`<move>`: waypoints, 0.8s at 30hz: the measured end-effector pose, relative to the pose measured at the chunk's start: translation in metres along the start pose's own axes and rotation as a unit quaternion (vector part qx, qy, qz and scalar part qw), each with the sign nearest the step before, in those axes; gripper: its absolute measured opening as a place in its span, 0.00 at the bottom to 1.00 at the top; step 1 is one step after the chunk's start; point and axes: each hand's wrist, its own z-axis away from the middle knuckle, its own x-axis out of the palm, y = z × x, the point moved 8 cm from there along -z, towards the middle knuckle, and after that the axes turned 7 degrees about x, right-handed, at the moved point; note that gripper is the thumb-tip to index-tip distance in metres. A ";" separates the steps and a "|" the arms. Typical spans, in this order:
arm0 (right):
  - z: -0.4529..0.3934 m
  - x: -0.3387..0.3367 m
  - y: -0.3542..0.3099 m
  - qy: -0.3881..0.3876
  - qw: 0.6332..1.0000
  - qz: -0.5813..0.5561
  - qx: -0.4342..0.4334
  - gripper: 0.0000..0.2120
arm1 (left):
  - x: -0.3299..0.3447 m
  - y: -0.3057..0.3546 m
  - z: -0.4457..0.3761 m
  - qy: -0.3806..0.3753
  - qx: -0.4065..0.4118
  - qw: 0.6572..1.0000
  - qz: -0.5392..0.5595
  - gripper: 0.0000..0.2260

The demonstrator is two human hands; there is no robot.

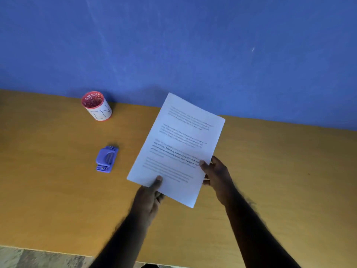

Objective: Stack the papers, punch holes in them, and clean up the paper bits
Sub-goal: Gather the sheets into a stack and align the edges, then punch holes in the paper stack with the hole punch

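Observation:
A stack of white printed papers point(179, 146) is held tilted above the wooden table point(58, 200), with its top end toward the blue wall. My left hand point(149, 198) grips the stack's near edge, thumb on top. On the right edge, my right hand point(215, 176) pinches the same stack, thumb over the text. A purple hole punch point(106, 159) lies on the table to the left of the papers, apart from both hands.
A red cup with a white paper label point(97, 106) stands at the back left by the blue wall point(193, 45); it holds small white bits. The table's front edge runs along the bottom, with floor point(38, 258) below it.

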 end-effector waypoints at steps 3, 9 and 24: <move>-0.010 -0.007 -0.001 0.064 0.998 0.023 -0.009 0.08 | -0.008 -0.017 0.006 -0.015 -0.022 0.999 -0.032 0.17; -0.032 -0.011 0.024 0.081 0.995 0.036 0.040 0.08 | -0.031 -0.013 0.001 -0.051 -0.052 0.989 -0.125 0.19; -0.059 0.019 0.075 0.073 0.991 -0.021 0.111 0.07 | -0.112 0.203 -0.101 0.158 0.154 0.678 -0.701 0.20</move>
